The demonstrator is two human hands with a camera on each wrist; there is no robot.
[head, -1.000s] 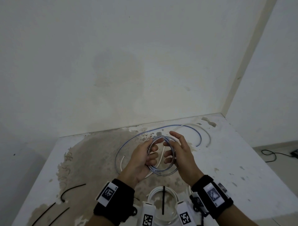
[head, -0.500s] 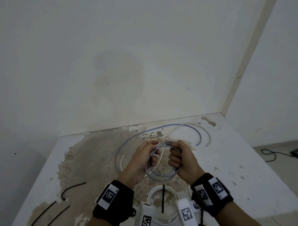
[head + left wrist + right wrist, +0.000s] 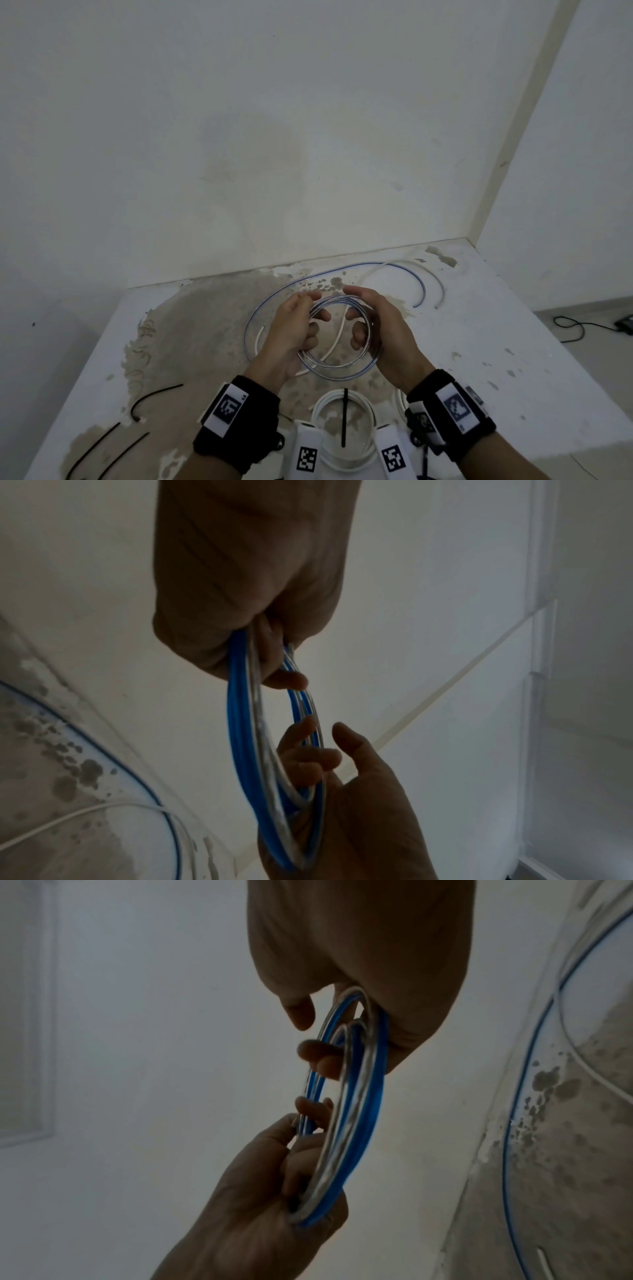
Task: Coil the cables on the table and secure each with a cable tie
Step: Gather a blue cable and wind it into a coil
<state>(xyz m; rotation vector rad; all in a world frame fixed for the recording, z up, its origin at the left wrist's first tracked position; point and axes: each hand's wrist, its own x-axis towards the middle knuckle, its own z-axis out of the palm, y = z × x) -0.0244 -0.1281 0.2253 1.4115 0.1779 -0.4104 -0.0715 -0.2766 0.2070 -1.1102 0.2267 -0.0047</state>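
Above a stained white table [image 3: 513,342], the left hand [image 3: 291,329] and right hand [image 3: 383,329] each curl fingers round opposite sides of a coiled clear-and-blue cable [image 3: 337,365] held between them; its loose tail [image 3: 260,308] lies beyond the left hand

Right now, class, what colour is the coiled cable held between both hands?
Clear with a blue stripe: the coiled cable shows best in the right wrist view.
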